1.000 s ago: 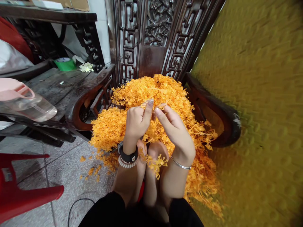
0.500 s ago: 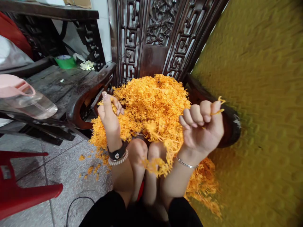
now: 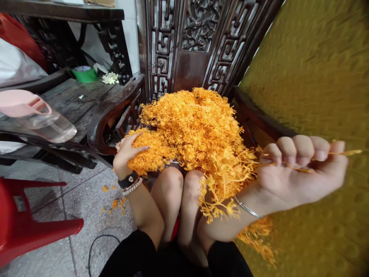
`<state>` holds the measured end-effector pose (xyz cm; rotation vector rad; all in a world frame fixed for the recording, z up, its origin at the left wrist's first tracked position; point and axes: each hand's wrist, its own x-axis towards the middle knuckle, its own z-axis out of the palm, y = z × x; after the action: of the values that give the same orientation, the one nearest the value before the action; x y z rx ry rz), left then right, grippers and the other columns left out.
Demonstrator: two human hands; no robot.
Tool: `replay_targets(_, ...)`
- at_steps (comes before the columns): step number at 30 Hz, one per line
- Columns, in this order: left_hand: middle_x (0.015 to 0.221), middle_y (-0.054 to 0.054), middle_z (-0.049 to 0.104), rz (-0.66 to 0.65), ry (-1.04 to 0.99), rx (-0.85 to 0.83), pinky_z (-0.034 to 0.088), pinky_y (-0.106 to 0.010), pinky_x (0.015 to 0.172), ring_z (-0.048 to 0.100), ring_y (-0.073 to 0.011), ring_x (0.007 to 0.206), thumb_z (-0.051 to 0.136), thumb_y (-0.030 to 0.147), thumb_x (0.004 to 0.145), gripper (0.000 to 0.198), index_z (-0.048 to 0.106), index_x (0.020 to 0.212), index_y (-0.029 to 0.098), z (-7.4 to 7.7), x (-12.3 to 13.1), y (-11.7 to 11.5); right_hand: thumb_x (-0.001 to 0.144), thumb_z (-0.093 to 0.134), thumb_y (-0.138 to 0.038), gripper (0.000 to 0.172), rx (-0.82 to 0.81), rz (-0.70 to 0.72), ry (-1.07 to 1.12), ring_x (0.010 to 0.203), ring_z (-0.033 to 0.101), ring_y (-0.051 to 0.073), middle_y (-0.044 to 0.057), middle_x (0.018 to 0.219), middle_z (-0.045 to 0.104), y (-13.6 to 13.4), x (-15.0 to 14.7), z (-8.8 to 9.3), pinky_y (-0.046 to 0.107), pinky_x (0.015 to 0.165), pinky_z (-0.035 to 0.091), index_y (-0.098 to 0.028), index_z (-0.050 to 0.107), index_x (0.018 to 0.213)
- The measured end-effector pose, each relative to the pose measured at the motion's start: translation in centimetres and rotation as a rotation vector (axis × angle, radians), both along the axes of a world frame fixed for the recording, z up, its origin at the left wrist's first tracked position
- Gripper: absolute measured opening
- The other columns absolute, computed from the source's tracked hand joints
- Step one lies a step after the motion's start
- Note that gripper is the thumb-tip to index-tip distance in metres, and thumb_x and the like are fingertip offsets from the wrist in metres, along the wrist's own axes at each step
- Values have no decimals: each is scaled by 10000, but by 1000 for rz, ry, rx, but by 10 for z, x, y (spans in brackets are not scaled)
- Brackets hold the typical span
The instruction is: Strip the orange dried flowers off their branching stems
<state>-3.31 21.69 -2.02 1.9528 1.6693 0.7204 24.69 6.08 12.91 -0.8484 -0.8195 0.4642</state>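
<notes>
Looking down from a head-worn camera, the view shows a person's bare knees [image 3: 178, 188] pressed together in front of a carved dark wooden chair [image 3: 190, 46]. A large heap of orange, frilly strands [image 3: 193, 127] covers the chair seat and spills toward the knees.

The right hand [image 3: 302, 169] is held out to the right, palm toward the camera, fingers curled into a loose fist. It pinches a thin orange strand [image 3: 346, 152] between thumb and fingers. The strand lies almost level, its long axis running left to right; one tip pokes out past the thumb toward the right, and the other end runs leftward across the fingers toward the heap. The middle of it is hidden inside the fist, and the hand is blurred, so the exact grip is hard to make out. A thin silver bangle [image 3: 248, 207] circles that wrist.

The left hand [image 3: 127, 148] rests on the left edge of the heap, fingers bent and touching the orange strands; whether it actually holds any cannot be told. Its wrist wears a black watch [image 3: 128, 180] and a pale bead bracelet.

A yellow textured surface [image 3: 311, 77] fills the right side, blurred. On the left stand a second dark wooden seat [image 3: 80, 100], a clear jug with a pink lid [image 3: 34, 115] and a green roll [image 3: 84, 74]. A red plastic stool [image 3: 25, 223] is cut off at the lower left. Orange bits [image 3: 113, 202] lie scattered on the grey floor.
</notes>
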Motion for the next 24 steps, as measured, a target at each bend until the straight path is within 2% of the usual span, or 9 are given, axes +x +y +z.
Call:
replay_targets(3, 1486, -40, 351, -3, 14, 36, 30, -632, 1085, 197, -363, 1385, 571, 574, 767, 516, 569, 1231, 348, 12, 3, -4, 858, 434, -268, 358, 12, -42, -2, 509, 25, 129, -38, 560, 122, -6, 5, 0, 381, 537, 65, -239, 440, 502)
replay_targets(5, 1498, -16, 330, 4, -34, 117, 30, -617, 1096, 194, -337, 1394, 492, 543, 836, 407, 616, 1172, 350, 22, 6, -7, 834, 490, -275, 356, 57, -41, 24, 486, 61, 103, -44, 538, 137, -8, 12, -2, 363, 499, 68, -223, 443, 486)
replay_targets(7, 1411, -27, 465, -60, -128, 217, 172, -517, 1111, 338, -287, 1333, 494, 504, 850, 354, 668, 1090, 310, 33, 13, -9, 791, 566, -290, 375, 183, -6, 53, 445, 83, 74, -56, 491, 137, -7, 23, -6, 312, 435, 62, -208, 424, 453)
replay_targets(9, 1190, -44, 641, -216, -209, 216, 361, -379, 1005, 535, -228, 1137, 511, 498, 836, 341, 710, 965, 254, 44, 30, -11, 760, 611, -285, 384, 287, 39, 91, 408, 111, 54, -68, 450, 158, -6, 33, -11, 251, 373, 79, -197, 417, 440)
replay_targets(12, 773, -29, 697, -561, -110, -125, 436, -269, 660, 607, -155, 717, 534, 549, 780, 396, 717, 764, 198, 49, 72, -8, 753, 622, -278, 384, 357, 88, 143, 377, 162, 33, -75, 428, 208, -4, 40, -16, 198, 317, 146, -186, 418, 441)
replay_targets(15, 519, 3, 576, -684, 171, -464, 316, -260, 497, 470, -108, 495, 696, 571, 579, 407, 653, 551, 167, 40, 119, 0, 835, 534, -263, 400, 305, 114, 234, 383, 252, 25, -61, 445, 266, -5, 35, -16, 171, 334, 262, -182, 407, 464)
replay_targets(18, 434, 4, 530, -758, 223, -643, 316, -267, 476, 439, -97, 428, 800, 492, 429, 409, 574, 414, 151, 23, 149, 6, 942, 281, -283, 455, 249, 138, 368, 409, 335, 31, -41, 471, 323, -8, 32, -15, 174, 387, 355, -186, 347, 503)
replay_targets(21, 447, -24, 572, -804, 202, -762, 378, -277, 494, 495, -119, 438, 822, 449, 395, 394, 579, 401, 139, 8, 158, 4, 942, 123, -364, 452, 362, 186, 418, 348, 309, 38, -47, 435, 299, -9, 34, -17, 188, 329, 341, -213, 249, 535)
replay_targets(24, 526, -30, 633, -872, 97, -847, 445, -259, 556, 565, -124, 520, 811, 437, 441, 356, 631, 480, 132, -1, 155, 1, 950, 166, -343, 426, 304, 176, 458, 378, 387, 53, -38, 464, 340, -10, 35, -20, 194, 374, 400, -213, 252, 553)
